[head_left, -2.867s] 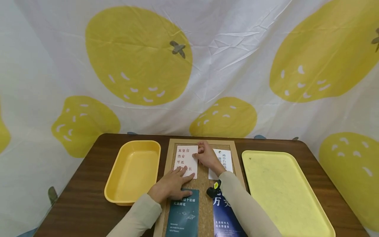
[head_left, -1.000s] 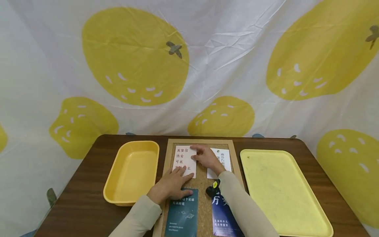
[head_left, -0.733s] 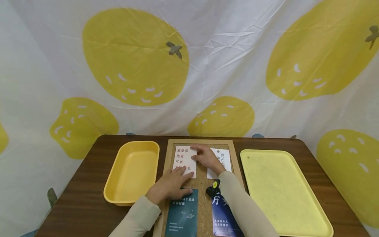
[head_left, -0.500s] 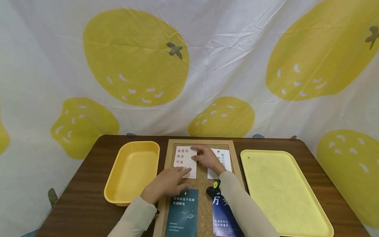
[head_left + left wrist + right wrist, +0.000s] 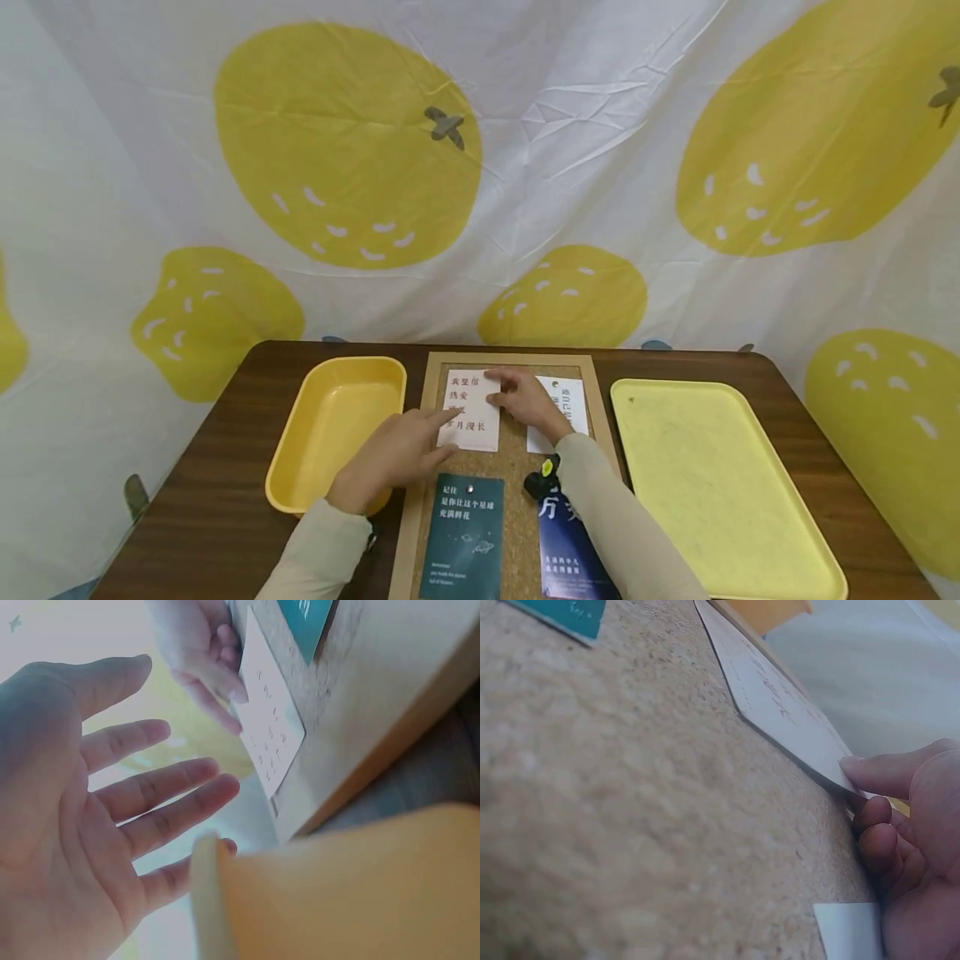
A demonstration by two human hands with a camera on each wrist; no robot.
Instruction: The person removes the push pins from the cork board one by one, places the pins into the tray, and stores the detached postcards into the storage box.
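Observation:
A white card with red lettering (image 5: 480, 414) lies at the upper left of a wood-framed cork board (image 5: 517, 462). My right hand (image 5: 531, 404) holds its upper right edge. In the right wrist view the thumb of that hand (image 5: 922, 825) lies on the card's face, with other fingers curled beside the edge. My left hand (image 5: 390, 458) is spread between the board and a yellow basin (image 5: 318, 433), its fingertips overlapping the card's left part in the head view. The left wrist view shows that palm (image 5: 90, 840) holding nothing, beside the basin's rim.
A teal card (image 5: 461, 550) with a small round pin (image 5: 470, 489), a dark blue card (image 5: 570, 558) and a second white card (image 5: 573, 408) are on the board. A pale yellow tray (image 5: 723, 492) stands to the right on the dark wooden table (image 5: 202, 483). Patterned cloth hangs behind.
My left hand has lifted off the white card and the teal card's top and moved left towards the basin. My right hand has settled on the card's upper right edge and stays there.

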